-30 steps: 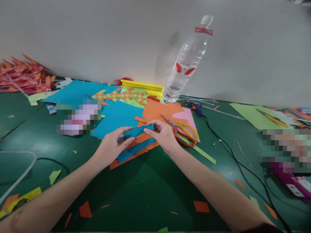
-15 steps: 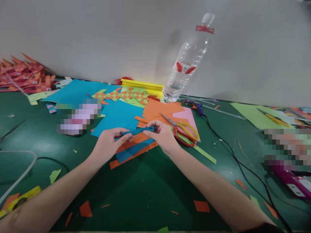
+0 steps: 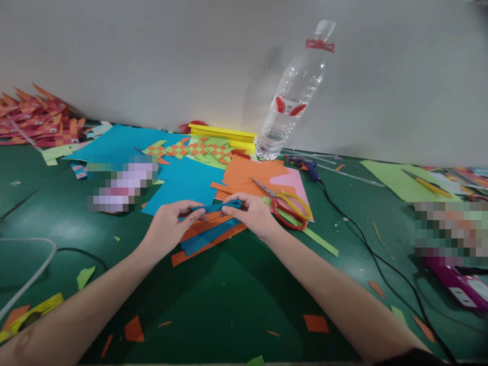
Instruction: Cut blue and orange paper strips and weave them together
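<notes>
From where I stand, the left hand [image 3: 171,221] and right hand [image 3: 256,214] pinch a blue paper strip [image 3: 215,207] between them, over flat orange-and-blue paper strips [image 3: 212,236]; its bend looks unpressed, while woven green-and-orange paper fish [image 3: 200,149] behind seem finished

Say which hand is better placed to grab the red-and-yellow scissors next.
Probably the right hand: it is close to the scissors, while the left hand is farther off. Both pinch the blue paper.
</notes>
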Available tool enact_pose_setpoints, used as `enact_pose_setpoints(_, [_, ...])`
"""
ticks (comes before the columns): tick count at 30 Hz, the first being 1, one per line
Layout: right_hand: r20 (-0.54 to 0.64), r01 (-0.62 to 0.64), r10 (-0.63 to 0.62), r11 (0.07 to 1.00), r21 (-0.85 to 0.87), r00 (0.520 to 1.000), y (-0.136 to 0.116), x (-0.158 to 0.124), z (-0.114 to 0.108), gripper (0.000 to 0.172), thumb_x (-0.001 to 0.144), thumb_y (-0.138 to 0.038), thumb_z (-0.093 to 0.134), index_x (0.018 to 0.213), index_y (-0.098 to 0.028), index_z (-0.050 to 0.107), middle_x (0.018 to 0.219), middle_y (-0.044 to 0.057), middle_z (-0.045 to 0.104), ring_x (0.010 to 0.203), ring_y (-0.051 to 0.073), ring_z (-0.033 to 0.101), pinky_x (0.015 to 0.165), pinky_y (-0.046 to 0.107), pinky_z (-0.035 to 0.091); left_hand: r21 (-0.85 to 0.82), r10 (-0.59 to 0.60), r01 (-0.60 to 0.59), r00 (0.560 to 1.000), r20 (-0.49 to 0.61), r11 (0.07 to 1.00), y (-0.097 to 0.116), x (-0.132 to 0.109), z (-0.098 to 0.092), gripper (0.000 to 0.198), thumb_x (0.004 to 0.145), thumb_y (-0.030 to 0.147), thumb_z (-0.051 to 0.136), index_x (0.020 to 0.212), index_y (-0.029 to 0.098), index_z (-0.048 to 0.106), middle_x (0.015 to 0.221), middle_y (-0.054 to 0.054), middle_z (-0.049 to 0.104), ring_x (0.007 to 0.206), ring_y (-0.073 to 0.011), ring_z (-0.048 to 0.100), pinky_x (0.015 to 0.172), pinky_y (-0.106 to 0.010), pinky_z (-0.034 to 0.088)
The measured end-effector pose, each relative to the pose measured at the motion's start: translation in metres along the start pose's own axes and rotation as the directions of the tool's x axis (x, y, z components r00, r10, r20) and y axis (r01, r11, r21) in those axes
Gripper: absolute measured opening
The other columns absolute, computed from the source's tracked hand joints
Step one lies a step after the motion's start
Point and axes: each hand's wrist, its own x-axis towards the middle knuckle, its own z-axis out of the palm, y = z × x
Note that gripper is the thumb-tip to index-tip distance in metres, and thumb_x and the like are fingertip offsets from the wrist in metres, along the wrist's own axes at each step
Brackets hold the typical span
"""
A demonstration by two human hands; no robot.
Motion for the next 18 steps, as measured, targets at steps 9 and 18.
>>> enact_pose_setpoints(9, [0.008,-0.007,0.007,0.999,0.049,1.000,0.0048,0.0004,0.0000,0.019,0.070,-0.034,0.074,0.081,-0.020,0.065,0.070,0.002,0.073,0.068,0.016,0.068,0.072,0.033,0.052,-0.074,-0.103,0.097,0.992,-0.074,0.993,0.0072,0.0011,0.0005,0.022,0.076,0.039,0.064,0.084,0.020,0.073,0.070,-0.002,0.075,0.072,-0.0236,0.072,0.071,-0.033,0.058])
enact_pose_setpoints(18, [0.033,-0.026,0.023,0.994,0.108,0.999,0.0061,0.0006,-0.0020,0.021,0.071,-0.034,0.075,0.081,-0.019,0.066,0.069,0.001,0.074,0.068,0.015,0.070,0.072,0.031,0.054,-0.094,-0.073,0.068,0.996,-0.048,0.993,-0.0003,0.0020,0.0002,0.023,0.078,0.037,0.063,0.090,0.020,0.073,0.072,-0.002,0.076,0.074,-0.0221,0.072,0.075,-0.032,0.057])
